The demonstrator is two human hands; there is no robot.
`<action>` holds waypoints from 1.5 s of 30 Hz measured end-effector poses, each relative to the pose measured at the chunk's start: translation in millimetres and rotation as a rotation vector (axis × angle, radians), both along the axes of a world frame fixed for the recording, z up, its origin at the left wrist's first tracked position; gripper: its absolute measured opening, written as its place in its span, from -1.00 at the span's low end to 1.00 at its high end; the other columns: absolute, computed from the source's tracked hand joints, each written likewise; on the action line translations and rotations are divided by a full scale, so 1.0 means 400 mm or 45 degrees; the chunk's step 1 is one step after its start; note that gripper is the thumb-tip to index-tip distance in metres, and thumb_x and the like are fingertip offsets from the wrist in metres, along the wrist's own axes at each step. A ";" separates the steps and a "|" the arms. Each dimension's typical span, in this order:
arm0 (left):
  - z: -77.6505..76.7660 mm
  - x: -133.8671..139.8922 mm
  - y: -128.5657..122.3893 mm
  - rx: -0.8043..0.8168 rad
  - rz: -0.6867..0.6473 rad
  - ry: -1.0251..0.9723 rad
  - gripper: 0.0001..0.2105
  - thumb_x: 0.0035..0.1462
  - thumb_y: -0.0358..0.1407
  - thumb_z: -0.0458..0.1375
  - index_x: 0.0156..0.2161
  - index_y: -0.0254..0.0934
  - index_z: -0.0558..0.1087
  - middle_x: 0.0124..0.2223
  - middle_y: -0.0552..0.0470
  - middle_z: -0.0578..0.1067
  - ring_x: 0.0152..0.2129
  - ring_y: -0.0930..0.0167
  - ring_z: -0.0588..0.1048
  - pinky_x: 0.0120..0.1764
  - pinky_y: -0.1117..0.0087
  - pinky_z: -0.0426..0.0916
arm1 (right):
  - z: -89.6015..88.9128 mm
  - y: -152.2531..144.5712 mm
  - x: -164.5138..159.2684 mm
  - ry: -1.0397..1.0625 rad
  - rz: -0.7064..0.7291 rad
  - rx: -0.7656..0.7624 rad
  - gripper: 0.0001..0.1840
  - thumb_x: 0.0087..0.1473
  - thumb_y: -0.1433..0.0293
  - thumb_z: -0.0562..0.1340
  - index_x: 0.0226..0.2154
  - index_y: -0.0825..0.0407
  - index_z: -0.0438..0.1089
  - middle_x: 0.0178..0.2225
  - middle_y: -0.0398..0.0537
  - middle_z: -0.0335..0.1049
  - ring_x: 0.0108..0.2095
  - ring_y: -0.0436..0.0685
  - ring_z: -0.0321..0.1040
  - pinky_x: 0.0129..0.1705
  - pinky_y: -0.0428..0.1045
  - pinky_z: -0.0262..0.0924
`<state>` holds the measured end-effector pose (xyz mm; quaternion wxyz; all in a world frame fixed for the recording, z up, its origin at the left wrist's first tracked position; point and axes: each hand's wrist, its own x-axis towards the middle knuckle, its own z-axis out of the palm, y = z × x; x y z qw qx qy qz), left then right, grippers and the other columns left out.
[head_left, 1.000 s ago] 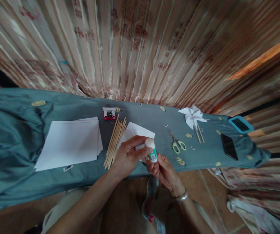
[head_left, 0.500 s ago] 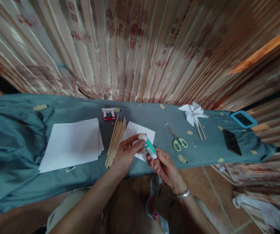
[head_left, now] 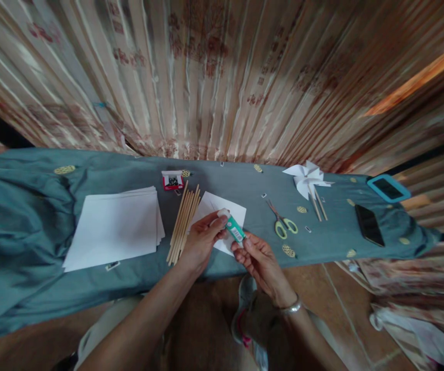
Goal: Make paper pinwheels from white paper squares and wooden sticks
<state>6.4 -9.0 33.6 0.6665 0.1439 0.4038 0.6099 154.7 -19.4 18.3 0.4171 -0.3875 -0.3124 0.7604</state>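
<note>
A green and white glue stick (head_left: 235,228) is held between my two hands, tilted, above a white paper square (head_left: 234,208) on the table. My left hand (head_left: 202,238) pinches its white upper end with thumb and fingers. At the lower end, my right hand (head_left: 257,257) grips it with the fingertips. The paper shows cut or fold lines and is partly hidden by my hands and the glue stick. Just left of the paper lies a bundle of thin wooden sticks (head_left: 183,221).
Left of the sticks is a stack of white paper (head_left: 114,229), with a small red box (head_left: 173,180) behind. Scissors with green handles (head_left: 284,225), a white paper pinwheel (head_left: 307,179), a black phone (head_left: 369,225) and a blue-framed device (head_left: 389,188) lie to the right on the teal cloth (head_left: 229,178).
The glue stick has turned slightly in my fingers and shifted a little left and up. Both hands still hold it, and the things on the table stay where they were.
</note>
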 end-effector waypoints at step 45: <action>-0.100 0.017 -0.067 0.914 -0.496 1.784 -0.63 0.18 -0.46 0.05 0.10 -0.31 0.37 0.07 -0.18 0.47 0.00 0.27 0.43 0.07 0.17 0.33 | 0.030 0.086 0.049 -0.227 -0.536 0.249 -0.67 -0.37 0.34 0.53 -0.43 0.01 0.54 -0.49 -0.24 0.48 -0.54 -0.13 0.31 -0.48 -0.23 0.29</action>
